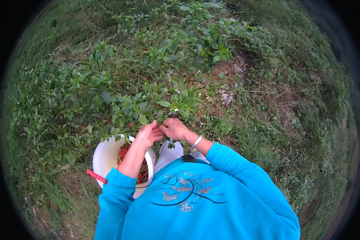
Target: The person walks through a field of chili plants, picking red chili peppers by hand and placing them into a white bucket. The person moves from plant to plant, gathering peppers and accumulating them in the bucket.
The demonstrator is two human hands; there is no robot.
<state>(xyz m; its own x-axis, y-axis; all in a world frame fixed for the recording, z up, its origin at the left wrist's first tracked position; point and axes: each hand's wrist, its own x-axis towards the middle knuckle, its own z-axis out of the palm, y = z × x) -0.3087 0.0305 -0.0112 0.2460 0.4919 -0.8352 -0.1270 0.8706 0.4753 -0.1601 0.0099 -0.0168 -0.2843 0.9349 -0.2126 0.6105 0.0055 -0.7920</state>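
My left hand (150, 133) is half turned palm up among the chili pepper plants, fingers slightly curled. Almost touching it, my right hand (174, 129) bends its fingers inward at a thin stem; whether it grips anything is hidden. Below the right hand hangs a small leafy sprig (171, 145). Under my left forearm stands a white plastic bucket (103, 153), partly filled with red chili peppers (143, 172). Its wire handle with a red grip (96, 176) crosses by my left sleeve. Just ahead of both hands, a pepper plant (183, 100) carries a white flower.
More pepper plants (99, 81) spread ahead and to the left, with a few red peppers (130, 124) low among the leaves. Bare soil (225, 70) with pale scraps shows ahead right. Grass and weeds (252, 138) cover the ground to the right.
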